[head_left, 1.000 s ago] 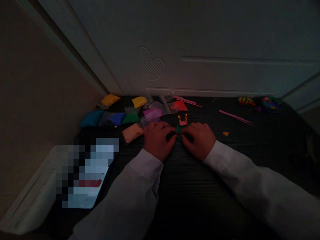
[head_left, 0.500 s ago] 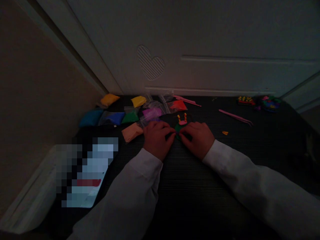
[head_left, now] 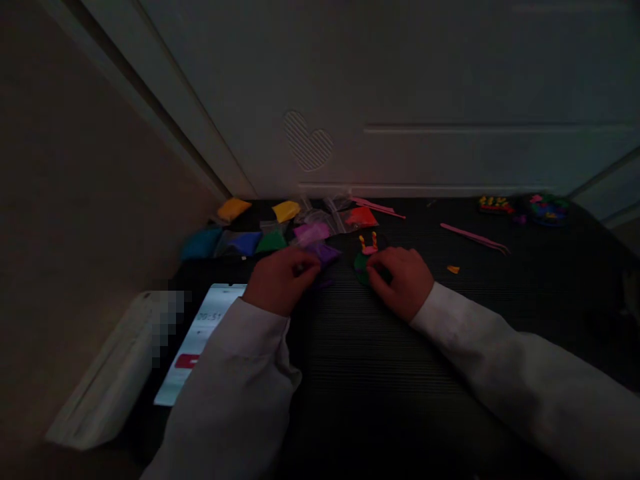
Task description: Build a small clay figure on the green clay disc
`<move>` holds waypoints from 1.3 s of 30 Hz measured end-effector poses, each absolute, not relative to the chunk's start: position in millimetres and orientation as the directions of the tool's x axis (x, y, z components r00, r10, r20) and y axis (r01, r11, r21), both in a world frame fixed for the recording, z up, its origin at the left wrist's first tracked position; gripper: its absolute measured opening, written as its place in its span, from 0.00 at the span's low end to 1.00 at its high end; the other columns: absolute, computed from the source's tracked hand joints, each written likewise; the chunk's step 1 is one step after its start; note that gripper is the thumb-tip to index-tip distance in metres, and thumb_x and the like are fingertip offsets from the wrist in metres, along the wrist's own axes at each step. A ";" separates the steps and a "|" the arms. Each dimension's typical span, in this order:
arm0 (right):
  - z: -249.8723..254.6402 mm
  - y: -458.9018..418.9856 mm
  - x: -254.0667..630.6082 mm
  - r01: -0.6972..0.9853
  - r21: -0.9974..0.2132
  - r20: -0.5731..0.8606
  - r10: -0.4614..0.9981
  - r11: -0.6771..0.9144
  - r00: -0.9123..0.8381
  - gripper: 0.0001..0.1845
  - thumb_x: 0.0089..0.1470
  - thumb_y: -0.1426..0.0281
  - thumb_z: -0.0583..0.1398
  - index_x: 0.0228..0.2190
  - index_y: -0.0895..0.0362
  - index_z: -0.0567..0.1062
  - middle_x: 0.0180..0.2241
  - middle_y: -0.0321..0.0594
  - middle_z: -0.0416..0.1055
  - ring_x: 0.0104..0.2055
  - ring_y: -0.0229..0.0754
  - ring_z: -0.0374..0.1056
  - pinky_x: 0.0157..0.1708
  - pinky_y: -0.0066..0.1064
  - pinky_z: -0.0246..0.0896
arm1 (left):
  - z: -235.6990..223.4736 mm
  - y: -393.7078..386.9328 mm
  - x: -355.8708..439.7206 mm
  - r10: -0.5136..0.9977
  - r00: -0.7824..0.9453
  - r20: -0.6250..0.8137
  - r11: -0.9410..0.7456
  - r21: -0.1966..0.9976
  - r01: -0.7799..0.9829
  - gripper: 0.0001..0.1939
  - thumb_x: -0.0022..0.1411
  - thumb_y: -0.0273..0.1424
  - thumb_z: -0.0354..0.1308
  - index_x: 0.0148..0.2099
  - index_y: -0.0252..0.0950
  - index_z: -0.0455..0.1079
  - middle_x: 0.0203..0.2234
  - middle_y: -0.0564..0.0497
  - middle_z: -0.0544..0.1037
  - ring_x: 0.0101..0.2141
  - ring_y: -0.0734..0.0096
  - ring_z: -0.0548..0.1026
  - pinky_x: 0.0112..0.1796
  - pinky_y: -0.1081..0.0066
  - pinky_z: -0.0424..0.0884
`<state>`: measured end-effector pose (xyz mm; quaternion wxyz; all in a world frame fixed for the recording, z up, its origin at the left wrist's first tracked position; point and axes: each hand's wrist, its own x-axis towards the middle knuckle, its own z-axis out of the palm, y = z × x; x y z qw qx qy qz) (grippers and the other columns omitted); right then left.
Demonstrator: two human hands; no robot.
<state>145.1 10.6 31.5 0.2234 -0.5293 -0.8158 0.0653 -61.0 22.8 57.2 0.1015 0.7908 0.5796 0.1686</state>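
Evidently, the green disc (head_left: pixel 361 268) sits at the right hand's (head_left: pixel 403 280) fingertips.

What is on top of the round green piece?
At the far edge of the green piece is a pink piece with two upright yellow-orange twists. The right hand covers its right side, so anything there is hidden.

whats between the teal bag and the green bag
The blue bag lies between the teal bag and the green bag, as the head view shows.
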 end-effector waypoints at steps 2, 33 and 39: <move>30.8 10.0 145.4 0.824 -0.364 0.313 0.890 0.435 -0.331 0.09 0.47 0.69 0.50 0.31 0.56 0.68 0.31 0.38 0.67 0.34 0.39 0.60 0.32 0.30 0.47 | 55.0 20.9 -61.6 0.925 0.371 0.079 -0.375 0.325 0.868 0.10 0.48 0.37 0.51 0.33 0.40 0.70 0.28 0.53 0.72 0.31 0.71 0.68 0.33 0.71 0.63; 14.3 -53.4 232.7 0.933 -0.355 0.194 0.981 0.062 0.009 0.24 0.36 0.56 0.57 0.36 0.55 0.66 0.40 0.42 0.63 0.41 0.45 0.58 0.36 0.36 0.53 | 15.9 -25.5 9.8 0.769 0.575 0.279 -0.638 0.361 0.680 0.13 0.51 0.35 0.49 0.40 0.36 0.65 0.32 0.48 0.69 0.35 0.69 0.64 0.38 0.67 0.61; 12.6 -60.5 244.2 0.791 -0.612 0.116 0.990 0.008 0.080 0.20 0.40 0.62 0.56 0.37 0.53 0.61 0.26 0.34 0.66 0.26 0.36 0.63 0.26 0.28 0.57 | 14.0 -32.2 4.0 0.804 0.537 0.255 -0.595 0.358 0.720 0.10 0.54 0.30 0.45 0.35 0.37 0.67 0.30 0.49 0.69 0.34 0.70 0.65 0.37 0.67 0.60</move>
